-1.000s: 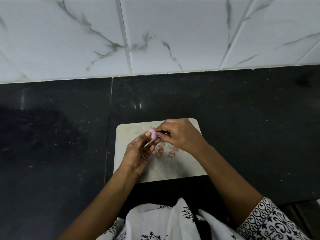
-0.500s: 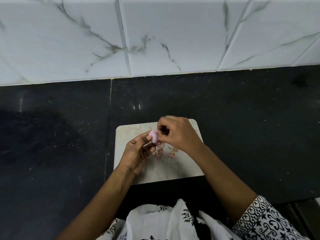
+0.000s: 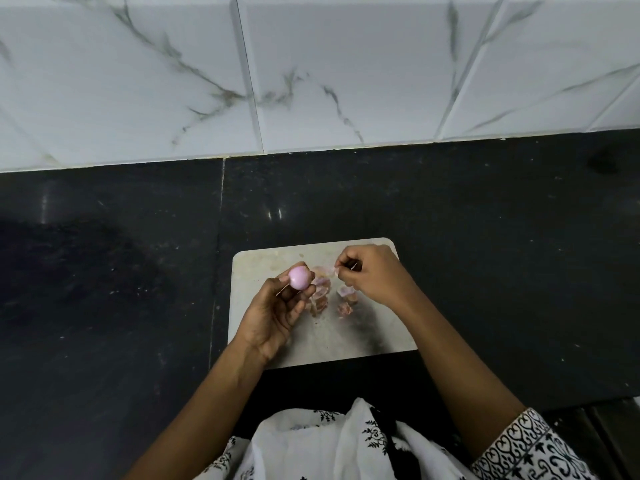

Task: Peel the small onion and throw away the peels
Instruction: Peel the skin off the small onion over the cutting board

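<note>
The small onion point(image 3: 299, 277) is pale pink, smooth and round. My left hand point(image 3: 277, 315) holds it at the fingertips above the left part of the beige cutting board point(image 3: 381, 336). To its right, my right hand point(image 3: 372, 275) is apart from the onion, thumb and finger pinched on a thin strip of peel point(image 3: 333, 270). Several loose pinkish peels point(image 3: 320, 296) lie on the board between and below the two hands, some more point(image 3: 346, 299) under my right hand.
The board lies on a black stone counter point(image 3: 485, 254) near its front edge. A white marble-tiled wall point(image 3: 311, 71) rises behind. White patterned clothing point(image 3: 329, 445) fills the bottom of the view.
My hands have separated. The right hand pulled away to the right with a strip of peel, and the left hand shifted slightly left with the onion, whose smooth surface is now exposed.
</note>
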Motion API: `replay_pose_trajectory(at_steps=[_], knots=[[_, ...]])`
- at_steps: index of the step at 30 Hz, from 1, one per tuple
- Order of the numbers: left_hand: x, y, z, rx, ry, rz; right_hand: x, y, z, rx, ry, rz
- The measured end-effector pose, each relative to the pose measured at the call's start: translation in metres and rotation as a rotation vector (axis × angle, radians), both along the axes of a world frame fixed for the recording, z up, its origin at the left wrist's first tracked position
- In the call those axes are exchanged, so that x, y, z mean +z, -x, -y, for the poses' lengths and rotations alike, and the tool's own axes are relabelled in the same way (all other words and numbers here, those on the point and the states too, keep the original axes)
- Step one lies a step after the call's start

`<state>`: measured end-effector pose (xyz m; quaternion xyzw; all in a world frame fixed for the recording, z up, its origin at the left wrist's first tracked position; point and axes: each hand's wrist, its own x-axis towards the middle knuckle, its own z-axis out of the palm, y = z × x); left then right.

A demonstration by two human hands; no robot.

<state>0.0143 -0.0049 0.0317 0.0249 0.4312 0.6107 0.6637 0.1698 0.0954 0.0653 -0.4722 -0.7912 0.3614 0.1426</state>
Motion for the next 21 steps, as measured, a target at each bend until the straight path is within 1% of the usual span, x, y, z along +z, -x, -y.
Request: replay_pose_trajectory(at_steps=[3, 6, 10, 12, 14, 17, 21], knots=[[0.001, -0.002, 0.0, 0.01, -0.008, 0.043, -0.003, -0.001, 0.002, 0.034, 0.008, 0.041], [0.003, -0.005, 0.0, 0.019, -0.028, 0.076, -0.003, -0.001, 0.004, 0.012, -0.044, 0.026], [0.004, -0.005, -0.001, 0.019, -0.025, 0.089, 0.002, 0.002, 0.008, -0.056, -0.113, -0.086], [0.004, -0.005, -0.001, 0.017, -0.037, 0.114, 0.008, 0.006, 0.014, -0.082, -0.053, -0.195], [0.002, -0.005, -0.002, 0.007, -0.043, 0.091, 0.014, 0.011, 0.021, -0.069, 0.004, -0.261], [0.004, -0.008, -0.004, 0.021, -0.053, 0.033, 0.017, 0.018, 0.025, -0.013, -0.059, -0.186], [0.008, -0.007, -0.005, 0.023, -0.082, -0.047, 0.02, 0.02, 0.023, -0.02, -0.095, -0.139]])
